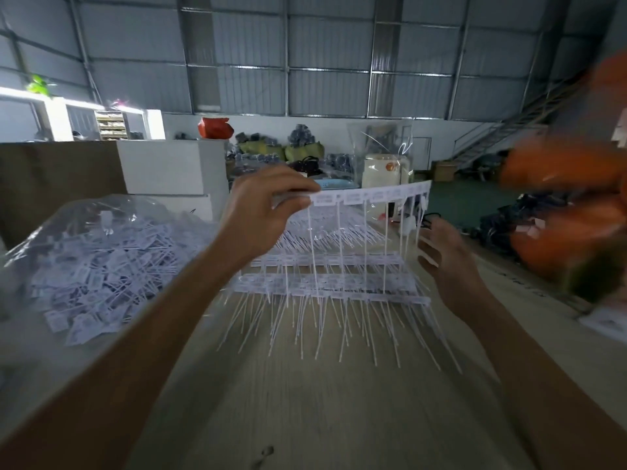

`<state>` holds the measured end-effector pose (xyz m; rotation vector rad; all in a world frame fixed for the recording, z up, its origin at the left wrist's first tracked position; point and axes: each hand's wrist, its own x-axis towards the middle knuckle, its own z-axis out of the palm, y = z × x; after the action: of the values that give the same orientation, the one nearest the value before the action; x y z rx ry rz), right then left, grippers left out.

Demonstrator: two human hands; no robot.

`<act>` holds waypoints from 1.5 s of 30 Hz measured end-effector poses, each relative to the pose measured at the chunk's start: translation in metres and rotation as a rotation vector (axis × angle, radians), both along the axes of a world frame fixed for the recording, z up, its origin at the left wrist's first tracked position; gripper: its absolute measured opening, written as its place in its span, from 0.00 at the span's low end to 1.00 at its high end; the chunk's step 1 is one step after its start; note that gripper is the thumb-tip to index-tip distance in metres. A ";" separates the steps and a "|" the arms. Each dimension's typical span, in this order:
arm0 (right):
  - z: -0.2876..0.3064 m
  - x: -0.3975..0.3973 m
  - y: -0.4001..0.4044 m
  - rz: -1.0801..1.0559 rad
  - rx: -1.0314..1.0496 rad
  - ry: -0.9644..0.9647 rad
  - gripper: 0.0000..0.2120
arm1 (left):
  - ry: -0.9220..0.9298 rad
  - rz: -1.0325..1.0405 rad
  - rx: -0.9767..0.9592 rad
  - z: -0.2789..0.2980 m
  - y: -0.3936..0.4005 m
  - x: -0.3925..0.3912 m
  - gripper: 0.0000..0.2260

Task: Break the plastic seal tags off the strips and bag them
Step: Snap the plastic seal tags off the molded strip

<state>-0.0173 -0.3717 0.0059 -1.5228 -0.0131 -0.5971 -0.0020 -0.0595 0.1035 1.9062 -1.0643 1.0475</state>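
Observation:
My left hand (263, 212) pinches the left end of a white strip of seal tags (369, 195) and holds it up above the table, its thin tails hanging down. My right hand (448, 256) hovers to the right of the hanging tails with fingers spread and relaxed, holding nothing. Below the raised strip lies a pile of more tag strips (332, 286) on the wooden table (339, 401), tails pointing toward me. On the left, a clear plastic bag (98, 259) holds several loose broken-off tags.
White boxes (169, 167) stand behind the bag. A cream container (380, 174) and a clear bag stand at the table's far end. Blurred orange sacks (570, 215) crowd the right edge. Paper lies at the table's right edge (607, 322).

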 end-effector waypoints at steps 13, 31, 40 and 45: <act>-0.009 -0.017 0.044 0.203 -0.307 0.134 0.13 | 0.392 -0.107 -0.097 -0.060 0.104 -0.008 0.14; 0.003 -0.018 0.057 0.450 -0.040 0.109 0.12 | 0.571 -0.109 0.027 -0.079 0.126 0.003 0.21; -0.006 -0.016 0.013 0.483 -0.396 0.378 0.15 | 0.531 0.200 0.241 -0.107 0.105 0.016 0.18; -0.002 -0.019 0.018 0.391 -0.443 0.365 0.10 | 0.313 0.369 0.254 -0.111 0.081 0.004 0.14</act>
<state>-0.0359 -0.3536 0.0039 -1.9757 -0.1683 0.0082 0.0021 0.0215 -0.0070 2.4426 -0.7086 0.7915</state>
